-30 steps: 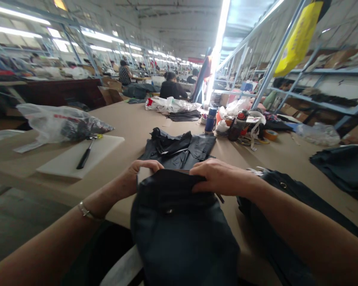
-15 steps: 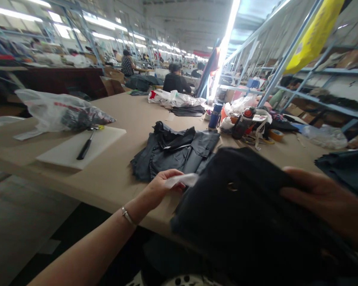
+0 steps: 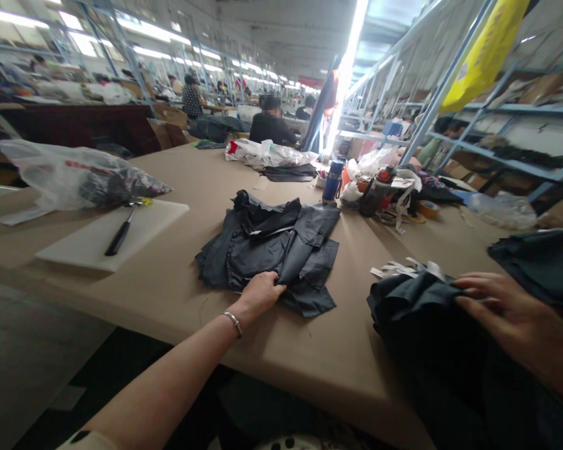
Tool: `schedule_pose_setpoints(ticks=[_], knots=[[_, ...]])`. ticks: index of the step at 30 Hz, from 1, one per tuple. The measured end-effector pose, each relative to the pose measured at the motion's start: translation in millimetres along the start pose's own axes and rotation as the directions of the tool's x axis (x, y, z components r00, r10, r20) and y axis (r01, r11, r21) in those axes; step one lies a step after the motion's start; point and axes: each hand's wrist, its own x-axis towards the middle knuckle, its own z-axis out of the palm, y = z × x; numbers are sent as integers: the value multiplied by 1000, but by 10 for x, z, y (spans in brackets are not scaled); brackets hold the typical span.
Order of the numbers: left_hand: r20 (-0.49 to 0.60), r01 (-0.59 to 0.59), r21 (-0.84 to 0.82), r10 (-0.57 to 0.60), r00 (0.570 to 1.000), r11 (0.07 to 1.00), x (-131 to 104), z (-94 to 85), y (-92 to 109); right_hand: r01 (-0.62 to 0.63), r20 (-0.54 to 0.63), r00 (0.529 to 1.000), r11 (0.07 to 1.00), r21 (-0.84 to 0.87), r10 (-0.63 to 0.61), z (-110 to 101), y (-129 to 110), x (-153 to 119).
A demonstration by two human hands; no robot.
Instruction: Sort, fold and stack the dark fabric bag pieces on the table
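My left hand [image 3: 261, 291] is closed, with its fingertips pinching the front edge of a pile of dark fabric pieces [image 3: 267, 250] on the table. To the right, my right hand [image 3: 507, 312] grips a bundle of dark fabric [image 3: 422, 312] between thumb and fingers. This bundle hangs over the table's front edge, and its lower part is lost in shadow. Several white strips [image 3: 406, 269] stick out from its far end.
On the left of the brown-covered table [image 3: 169, 300], a black-handled hammer [image 3: 122, 231] lies on a white board [image 3: 82, 244], beside a clear plastic bag [image 3: 75, 169]. A blue bottle [image 3: 333, 181] and a dark bottle [image 3: 378, 191] stand at the back. More dark fabric [image 3: 539, 262] lies far right.
My left hand has let go of a white strip and taken hold of the pile's front edge. My right hand has lowered the dark fabric and shifted it right.
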Motion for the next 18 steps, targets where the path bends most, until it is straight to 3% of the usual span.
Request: schedule_pose_setpoints(ticks=[2, 4, 7, 10, 14, 16, 18], knots=[[-6, -29, -10, 29, 1000, 1000, 13, -20, 29, 111, 142, 984, 993, -29, -105, 361, -509, 133], [-11, -65, -50, 65, 998, 997, -24, -79, 80, 235, 278, 932, 972, 26, -233, 660, -931, 267], [-17, -100, -166, 98, 995, 981, -164, -227, 200, 346, 380, 862, 937, 46, -337, 1008, -1330, 462], [-91, -165, -304, 144, 985, 938, -334, -416, 348, 357, 409, 851, 934, 12, -330, 1346, -1483, 645], [-255, -336, -233, 276, 927, 913, -507, -638, 526, 250, 357, 885, 952, 174, -298, 1818, -1488, 815], [-240, -294, -378, 213, 947, 878, -554, -709, 598, 172, 283, 922, 933, 317, -266, 2001, -1470, 846], [-181, -178, -629, 80, 980, 757, -572, -756, 663, 124, 210, 953, 913, 389, -219, 2117, -1462, 841]])
